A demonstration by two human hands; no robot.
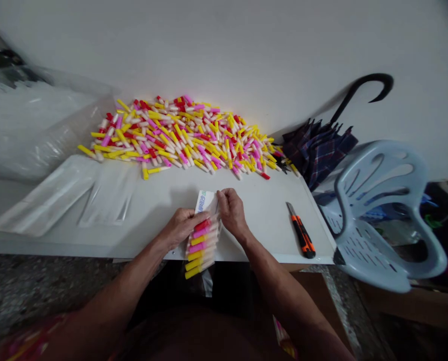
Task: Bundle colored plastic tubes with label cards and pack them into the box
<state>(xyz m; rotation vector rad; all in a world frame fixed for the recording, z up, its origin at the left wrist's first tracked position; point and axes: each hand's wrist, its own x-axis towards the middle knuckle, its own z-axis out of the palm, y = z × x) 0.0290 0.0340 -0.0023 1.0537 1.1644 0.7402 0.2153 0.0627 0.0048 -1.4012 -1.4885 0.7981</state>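
A clear plastic packet (202,245) tilts over the table's front edge. In it a stack of small tubes with red, pink and yellow caps lies side by side, and a white printed card (206,200) shows at its top. My left hand (184,225) is closed on the packet's left side, thumb across it near the red-capped tube. At the upper right corner, my right hand (231,210) pinches the packet's edge between thumb and fingers. Behind both hands spreads a big heap of loose tubes (194,135) in the same colours, against the wall.
Flat clear plastic bags (107,193) lie on the white table (257,240) at left, beside a large filled plastic bag (28,130). An orange and black box cutter (301,230) rests at right. Beyond it are a folded umbrella (317,145) and a blue-grey plastic chair (378,260).
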